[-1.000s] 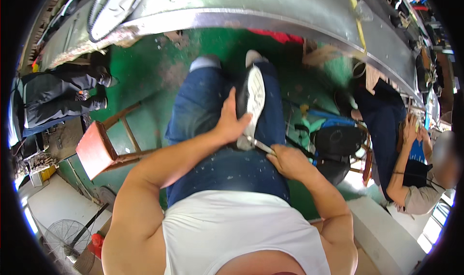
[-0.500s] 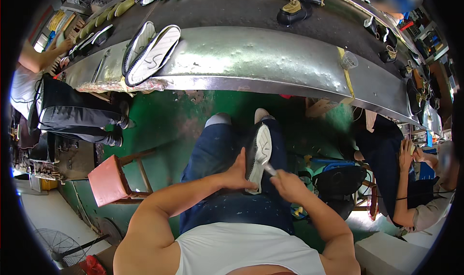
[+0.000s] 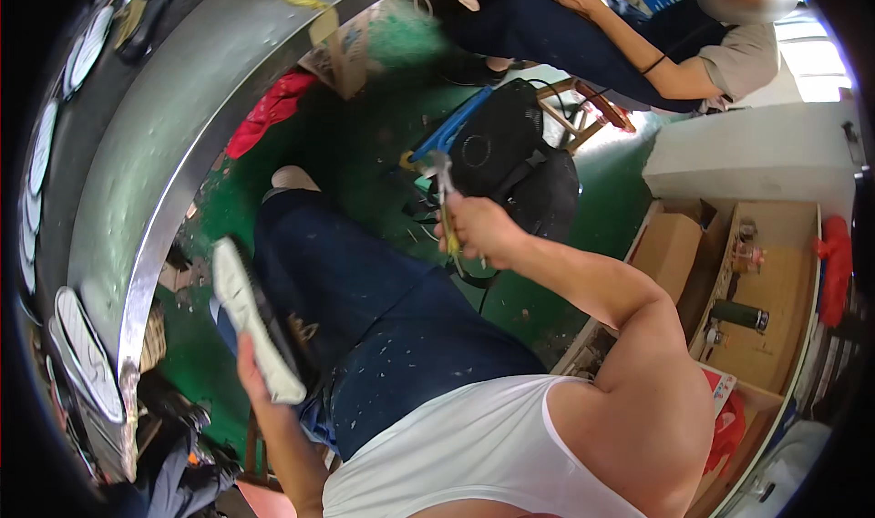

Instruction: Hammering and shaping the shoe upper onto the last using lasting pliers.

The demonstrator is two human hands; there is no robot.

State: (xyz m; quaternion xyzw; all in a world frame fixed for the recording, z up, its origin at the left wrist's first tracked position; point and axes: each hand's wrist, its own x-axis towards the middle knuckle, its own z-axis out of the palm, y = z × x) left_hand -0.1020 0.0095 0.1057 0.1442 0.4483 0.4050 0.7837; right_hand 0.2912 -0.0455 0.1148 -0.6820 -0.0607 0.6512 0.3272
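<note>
My left hand (image 3: 252, 370) grips the heel end of a shoe (image 3: 248, 310), its white sole turned up and toward the left and its dark upper facing my legs. The shoe is held tilted by my left leg. Raised to the right, well apart from the shoe, my right hand (image 3: 485, 230) is closed around the handles of metal pincers (image 3: 444, 174). One yellow handle shows below the fingers; the metal head points away from me. Motion blurs the tool's jaws a little.
A metal-edged workbench (image 3: 137, 217) curves along the left, bearing white soles (image 3: 87, 349). A black bag (image 3: 510, 144) lies on the green floor beyond my right hand. A seated co-worker (image 3: 638, 44) is at upper right. Open wooden compartments (image 3: 775, 272) hold a cardboard box and a dark bottle.
The view has swung to the right. My right hand has lifted the pincers off the sole and out to the right. My left hand keeps the shoe, now tilted and farther left.
</note>
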